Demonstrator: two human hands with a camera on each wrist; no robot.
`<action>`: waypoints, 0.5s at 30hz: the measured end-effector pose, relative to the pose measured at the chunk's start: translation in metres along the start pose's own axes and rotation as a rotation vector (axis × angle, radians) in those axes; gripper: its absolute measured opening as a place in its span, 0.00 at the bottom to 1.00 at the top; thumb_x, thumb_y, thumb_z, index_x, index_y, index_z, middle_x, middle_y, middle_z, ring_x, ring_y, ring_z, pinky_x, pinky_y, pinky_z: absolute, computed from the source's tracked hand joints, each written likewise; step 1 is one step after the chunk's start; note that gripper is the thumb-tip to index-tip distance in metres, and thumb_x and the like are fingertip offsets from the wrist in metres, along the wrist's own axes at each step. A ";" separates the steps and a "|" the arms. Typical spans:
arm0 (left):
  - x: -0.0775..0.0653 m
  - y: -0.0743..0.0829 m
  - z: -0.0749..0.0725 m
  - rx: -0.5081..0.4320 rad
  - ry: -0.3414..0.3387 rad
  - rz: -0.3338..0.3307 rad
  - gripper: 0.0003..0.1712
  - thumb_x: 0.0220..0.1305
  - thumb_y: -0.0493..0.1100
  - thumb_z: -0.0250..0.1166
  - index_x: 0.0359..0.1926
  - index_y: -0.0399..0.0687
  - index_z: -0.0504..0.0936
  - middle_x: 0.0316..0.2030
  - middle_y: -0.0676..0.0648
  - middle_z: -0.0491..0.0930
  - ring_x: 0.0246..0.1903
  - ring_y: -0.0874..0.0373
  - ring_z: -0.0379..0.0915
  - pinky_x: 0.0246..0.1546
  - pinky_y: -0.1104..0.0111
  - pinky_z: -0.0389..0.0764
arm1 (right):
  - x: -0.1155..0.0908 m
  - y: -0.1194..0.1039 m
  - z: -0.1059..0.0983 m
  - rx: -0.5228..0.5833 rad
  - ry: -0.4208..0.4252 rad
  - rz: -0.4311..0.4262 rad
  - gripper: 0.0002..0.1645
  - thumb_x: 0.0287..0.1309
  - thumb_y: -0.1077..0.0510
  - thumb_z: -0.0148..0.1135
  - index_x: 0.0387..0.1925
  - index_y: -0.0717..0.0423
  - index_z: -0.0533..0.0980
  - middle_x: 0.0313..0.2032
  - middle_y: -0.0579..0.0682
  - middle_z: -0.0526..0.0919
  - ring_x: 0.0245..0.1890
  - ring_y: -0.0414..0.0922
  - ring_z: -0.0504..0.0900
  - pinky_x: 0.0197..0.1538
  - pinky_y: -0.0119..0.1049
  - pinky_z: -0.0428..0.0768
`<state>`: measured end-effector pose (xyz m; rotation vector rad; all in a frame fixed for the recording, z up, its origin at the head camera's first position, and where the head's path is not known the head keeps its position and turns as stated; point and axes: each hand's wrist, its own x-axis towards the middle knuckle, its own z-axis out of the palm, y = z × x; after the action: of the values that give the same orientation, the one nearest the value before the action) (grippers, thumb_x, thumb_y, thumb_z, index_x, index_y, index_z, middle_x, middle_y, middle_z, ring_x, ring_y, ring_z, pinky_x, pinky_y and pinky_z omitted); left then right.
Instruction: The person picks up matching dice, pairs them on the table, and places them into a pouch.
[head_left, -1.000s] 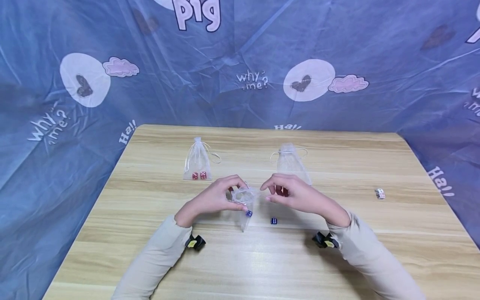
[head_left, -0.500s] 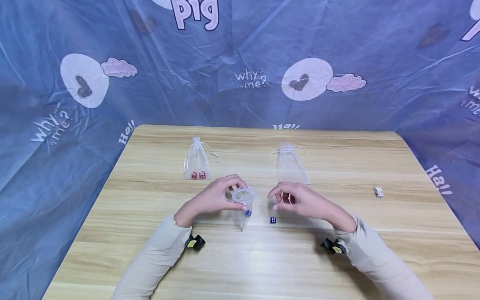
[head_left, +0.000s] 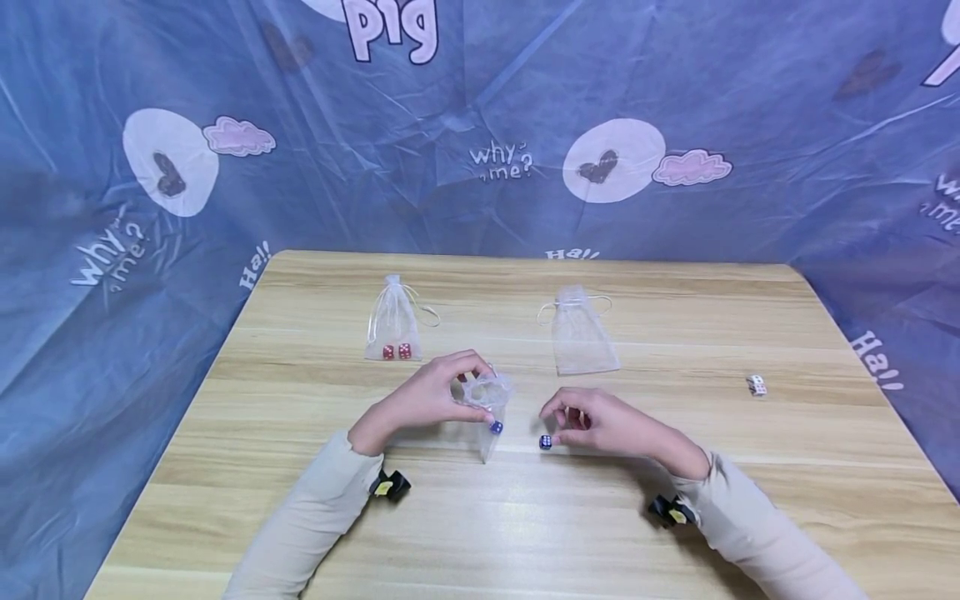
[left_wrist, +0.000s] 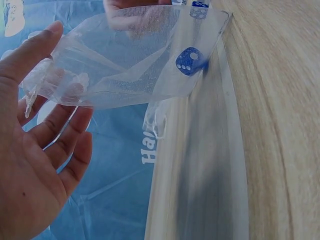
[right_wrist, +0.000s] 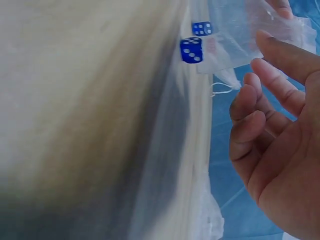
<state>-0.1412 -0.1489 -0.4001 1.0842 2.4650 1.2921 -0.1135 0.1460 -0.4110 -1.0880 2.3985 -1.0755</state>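
Note:
My left hand point(head_left: 431, 390) holds the gathered mouth of a sheer white drawstring pouch point(left_wrist: 125, 55) between thumb and fingers. The pouch hangs mouth up, its lower end close over the table. Through the mesh, a blue die point(left_wrist: 189, 61) with white pips shows near the bottom. To the right of the pouch, a second blue die point(head_left: 545, 442) lies on the table. My right hand point(head_left: 611, 423) hovers low beside that die, thumb tip right at it and index finger above. Nothing sits between the right fingers, which are loosely bent in the right wrist view.
At the back left lies a pouch point(head_left: 393, 312) with two red dice point(head_left: 405, 351) in it. Another flat pouch point(head_left: 585, 337) lies behind my right hand. White dice point(head_left: 757, 385) sit far right on the wooden table point(head_left: 487, 542). A blue printed cloth point(head_left: 375, 192) hangs behind.
My right hand has moved away from the pouch mouth, a little right and down, to the loose blue die. The left hand and its pouch have stayed in place.

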 end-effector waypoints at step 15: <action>-0.002 -0.001 0.004 0.002 0.006 0.004 0.24 0.45 0.49 0.78 0.44 0.52 0.79 0.42 0.55 0.80 0.43 0.63 0.73 0.46 0.69 0.76 | -0.006 0.013 0.013 -0.015 -0.103 0.056 0.16 0.54 0.55 0.69 0.45 0.47 0.78 0.30 0.36 0.75 0.27 0.29 0.69 0.31 0.25 0.74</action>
<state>-0.1381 -0.1479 -0.4037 1.0873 2.4702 1.2962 -0.1097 0.1499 -0.4295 -1.0478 2.3452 -0.9608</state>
